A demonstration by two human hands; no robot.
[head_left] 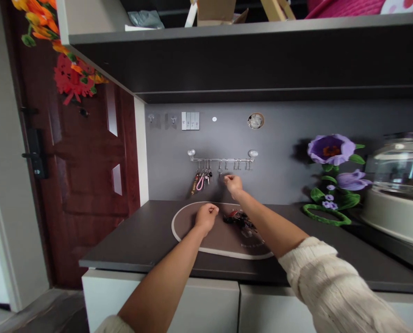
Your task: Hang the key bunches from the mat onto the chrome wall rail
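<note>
My right hand (233,184) is raised just below the hook rail (227,160) on the wall. Its fingers are pinched close to a small ring (220,171) hanging from a middle hook; what they hold is too small to make out. Low over the brown mat (192,231), my left hand (205,217) is closed, its contents hidden. Several keys (208,176) hang on the rail's left hooks, with a pink loop (200,182) and a patterned strap (194,183) among them. A dark pile of keys (243,221) lies on the mat, partly behind my right forearm.
The dark countertop (130,243) lies under an overhanging shelf (244,60). Purple artificial flowers (331,150) and a white appliance with a clear lid (397,208) stand at the right. A brown door (84,185) is at the left. Switches (190,121) sit above the rail.
</note>
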